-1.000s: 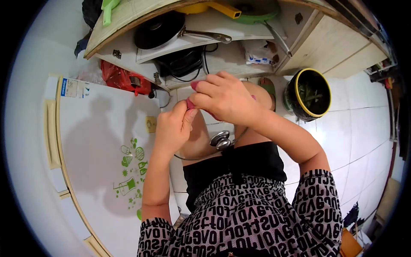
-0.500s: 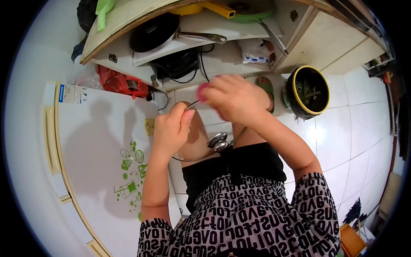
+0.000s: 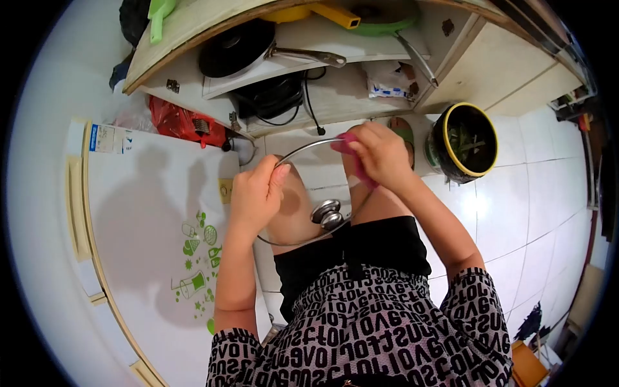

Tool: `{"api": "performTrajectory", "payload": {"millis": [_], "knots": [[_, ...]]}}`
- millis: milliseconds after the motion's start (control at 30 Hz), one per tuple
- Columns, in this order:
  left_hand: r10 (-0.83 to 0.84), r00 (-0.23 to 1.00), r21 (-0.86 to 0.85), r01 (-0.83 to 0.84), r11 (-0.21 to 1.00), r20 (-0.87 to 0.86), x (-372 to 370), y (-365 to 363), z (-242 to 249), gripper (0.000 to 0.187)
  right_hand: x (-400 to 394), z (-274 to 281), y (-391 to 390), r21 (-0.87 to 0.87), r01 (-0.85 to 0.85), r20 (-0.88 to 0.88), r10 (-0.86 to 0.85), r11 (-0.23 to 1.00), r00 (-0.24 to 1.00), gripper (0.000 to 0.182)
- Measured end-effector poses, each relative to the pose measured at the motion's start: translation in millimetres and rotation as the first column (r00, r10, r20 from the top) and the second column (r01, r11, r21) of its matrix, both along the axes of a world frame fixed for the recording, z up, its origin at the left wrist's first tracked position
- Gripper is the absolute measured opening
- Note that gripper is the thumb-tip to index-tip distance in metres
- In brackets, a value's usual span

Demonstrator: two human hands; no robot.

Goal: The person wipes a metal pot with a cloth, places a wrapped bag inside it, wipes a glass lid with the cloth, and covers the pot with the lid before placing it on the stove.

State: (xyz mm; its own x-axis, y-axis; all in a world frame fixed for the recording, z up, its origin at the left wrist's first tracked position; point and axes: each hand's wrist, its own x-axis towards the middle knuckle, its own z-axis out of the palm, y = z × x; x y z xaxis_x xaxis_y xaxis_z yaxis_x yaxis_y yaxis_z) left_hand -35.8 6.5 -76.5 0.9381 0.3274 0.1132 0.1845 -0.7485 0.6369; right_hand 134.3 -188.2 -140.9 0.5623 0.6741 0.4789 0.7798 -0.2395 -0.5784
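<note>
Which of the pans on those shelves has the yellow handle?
The yellow pan on the top shelf, its squared handle pointing right. The black pan below it has a metal handle; the green pan beside it has a thin grey one.

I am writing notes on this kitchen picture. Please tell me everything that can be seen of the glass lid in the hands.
The glass lid is round and clear, with a thin metal rim and a shiny metal knob near its middle. It is held tilted above the person's knees. The left hand grips its left edge, and the right hand presses a pink cloth against its upper right rim. Floor tiles show through the glass.
</note>
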Motion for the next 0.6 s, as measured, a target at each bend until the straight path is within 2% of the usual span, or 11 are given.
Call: {"api": "performTrajectory", "payload": {"millis": [67,100,133,267,333,367,433,467,533,600], "knots": [[-0.030,1.000,0.031,0.030,0.999,-0.002,4.4,0.5,1.2,0.026,-11.1,32.5,23.9,0.065,-0.013,0.045,0.010,0.998,0.999,0.015],[-0.029,0.999,-0.010,0.029,1.000,-0.032,5.9,-1.7,5.6,0.026,-16.8,44.8,35.2,0.092,-0.098,0.090,0.090,0.991,0.992,0.016],[-0.027,0.998,-0.050,0.024,0.998,-0.062,6.7,-3.2,9.3,0.026,-19.7,50.1,41.4,0.115,-0.186,0.138,0.170,0.976,0.976,0.017],[-0.001,0.998,-0.167,-0.009,0.986,-0.060,0.3,-5.2,14.5,0.025,-20.8,47.2,47.5,0.068,-0.238,0.123,0.229,0.969,0.966,0.017],[0.017,1.000,-0.333,-0.008,0.943,0.023,-10.7,-4.4,8.1,0.027,-18.8,47.0,40.2,0.048,-0.227,-0.026,0.229,0.973,0.973,0.017],[0.019,1.000,-0.331,-0.011,0.943,0.021,-20.2,-4.0,1.0,0.027,-16.9,45.3,37.1,0.050,-0.230,-0.028,0.231,0.972,0.972,0.017],[0.232,0.973,-0.568,-0.185,0.802,0.010,-36.6,-3.1,-20.9,0.028,-9.3,40.1,30.1,0.070,-0.071,-0.153,0.082,0.995,0.985,0.020],[0.222,0.975,-0.570,-0.175,0.802,0.013,-40.0,-5.2,-33.2,0.028,-7.9,36.6,27.2,0.068,-0.062,-0.149,0.072,0.996,0.986,0.020],[0.483,0.868,-0.666,-0.294,0.686,0.115,-45.5,-14.0,-47.6,0.028,-10.0,27.5,22.4,0.094,0.048,-0.393,-0.008,0.994,0.920,0.022],[0.488,0.866,-0.633,-0.321,0.705,0.104,-44.7,-11.7,-45.0,0.030,-10.1,18.8,12.3,0.088,0.041,-0.400,-0.003,0.995,0.916,0.022]]}}
